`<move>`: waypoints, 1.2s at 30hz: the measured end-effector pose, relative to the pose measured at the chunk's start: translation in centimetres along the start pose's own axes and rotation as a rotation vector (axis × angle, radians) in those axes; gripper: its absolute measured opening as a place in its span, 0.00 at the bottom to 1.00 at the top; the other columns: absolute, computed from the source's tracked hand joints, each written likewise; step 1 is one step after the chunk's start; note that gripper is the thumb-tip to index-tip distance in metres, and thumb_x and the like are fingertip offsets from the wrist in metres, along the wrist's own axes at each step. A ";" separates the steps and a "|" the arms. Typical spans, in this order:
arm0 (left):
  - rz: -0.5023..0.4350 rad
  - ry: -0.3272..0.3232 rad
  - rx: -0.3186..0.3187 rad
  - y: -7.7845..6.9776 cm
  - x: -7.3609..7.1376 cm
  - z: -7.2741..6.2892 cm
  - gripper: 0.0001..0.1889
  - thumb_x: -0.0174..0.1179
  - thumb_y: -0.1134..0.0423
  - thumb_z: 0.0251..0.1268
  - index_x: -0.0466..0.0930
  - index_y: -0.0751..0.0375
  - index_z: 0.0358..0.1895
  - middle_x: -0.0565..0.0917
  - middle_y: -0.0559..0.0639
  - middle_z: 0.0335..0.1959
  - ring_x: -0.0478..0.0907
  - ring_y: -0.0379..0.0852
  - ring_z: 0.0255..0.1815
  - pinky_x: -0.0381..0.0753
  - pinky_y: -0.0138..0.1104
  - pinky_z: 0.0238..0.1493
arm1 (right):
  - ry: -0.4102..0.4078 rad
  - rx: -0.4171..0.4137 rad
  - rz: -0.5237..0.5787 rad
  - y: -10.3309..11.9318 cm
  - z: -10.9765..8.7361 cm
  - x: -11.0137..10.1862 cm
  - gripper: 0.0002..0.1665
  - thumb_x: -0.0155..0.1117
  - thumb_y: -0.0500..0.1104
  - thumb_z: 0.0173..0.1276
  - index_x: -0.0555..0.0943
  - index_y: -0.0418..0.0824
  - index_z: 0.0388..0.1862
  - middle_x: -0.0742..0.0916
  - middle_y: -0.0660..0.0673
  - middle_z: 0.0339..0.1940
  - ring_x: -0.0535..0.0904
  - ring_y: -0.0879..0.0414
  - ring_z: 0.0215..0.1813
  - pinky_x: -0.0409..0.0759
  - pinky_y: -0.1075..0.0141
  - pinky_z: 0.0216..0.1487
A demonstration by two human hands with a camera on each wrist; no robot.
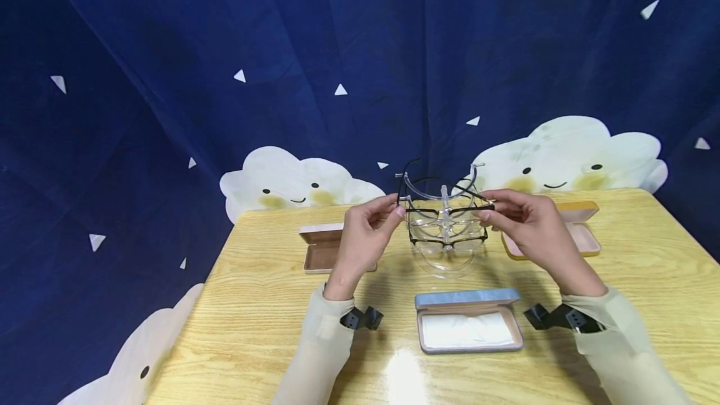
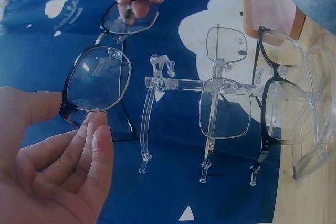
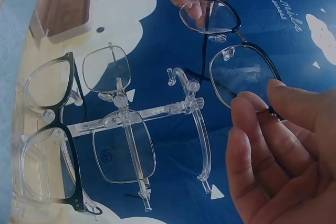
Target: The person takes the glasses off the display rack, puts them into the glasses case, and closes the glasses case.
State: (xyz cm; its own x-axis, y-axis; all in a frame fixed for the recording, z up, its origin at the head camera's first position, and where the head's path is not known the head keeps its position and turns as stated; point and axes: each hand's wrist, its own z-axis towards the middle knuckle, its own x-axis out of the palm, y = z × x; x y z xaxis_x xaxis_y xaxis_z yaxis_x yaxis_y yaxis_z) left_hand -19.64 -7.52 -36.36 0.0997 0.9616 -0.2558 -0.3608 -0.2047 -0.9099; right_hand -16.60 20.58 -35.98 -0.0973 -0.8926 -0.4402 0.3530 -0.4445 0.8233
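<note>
Between both hands is a pair of black half-rim eyeglasses, its arms unfolded. My left hand pinches one end of the frame at the hinge between thumb and fingers. My right hand pinches the opposite end the same way. Right by them stands a clear plastic display stand with curved crossbars; its top bar carries no glasses. Lower on the stand sit thin metal-rimmed eyeglasses and, beneath those, dark-framed eyeglasses. In both wrist views the held pair is apart from the top bar.
An open blue glasses case with a white cloth inside lies nearest on the wooden table. An open brown-lined case stands behind my left hand, and an open yellow-and-pink case behind my right. A dark blue curtain hangs behind.
</note>
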 end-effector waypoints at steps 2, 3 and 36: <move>-0.008 0.000 -0.002 0.0 0.0 0.0 0.19 0.65 0.64 0.74 0.82 0.69 0.63 0.91 0.63 0.47 0.89 0.53 0.48 0.88 0.30 0.53 | 0.007 0.001 0.011 0.0 0.0 0.0 0.19 0.69 0.34 0.73 0.83 0.32 0.61 0.88 0.72 0.32 0.87 0.72 0.35 0.84 0.77 0.38; -0.013 0.000 -0.003 -0.1 0.0 0.0 0.19 0.65 0.64 0.73 0.82 0.69 0.63 0.91 0.63 0.47 0.90 0.53 0.48 0.88 0.30 0.53 | 0.011 0.000 0.018 -0.1 0.0 -0.1 0.19 0.68 0.34 0.73 0.83 0.32 0.61 0.89 0.72 0.32 0.87 0.71 0.35 0.84 0.76 0.38; -0.018 0.028 0.013 -0.3 -0.4 0.0 0.18 0.64 0.64 0.74 0.83 0.71 0.61 0.90 0.66 0.42 0.84 0.33 0.37 0.86 0.25 0.46 | 0.065 -0.046 0.063 0.3 -0.3 -0.7 0.14 0.69 0.33 0.72 0.84 0.28 0.54 0.92 0.59 0.30 0.88 0.67 0.33 0.85 0.75 0.38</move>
State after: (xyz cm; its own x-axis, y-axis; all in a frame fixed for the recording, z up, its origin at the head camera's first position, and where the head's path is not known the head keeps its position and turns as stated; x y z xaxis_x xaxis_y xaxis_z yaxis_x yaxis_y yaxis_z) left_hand -19.54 -7.83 -36.01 0.1318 0.9597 -0.2483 -0.3709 -0.1846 -0.9101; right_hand -16.15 21.05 -35.53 -0.0137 -0.9114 -0.4112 0.3994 -0.3821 0.8334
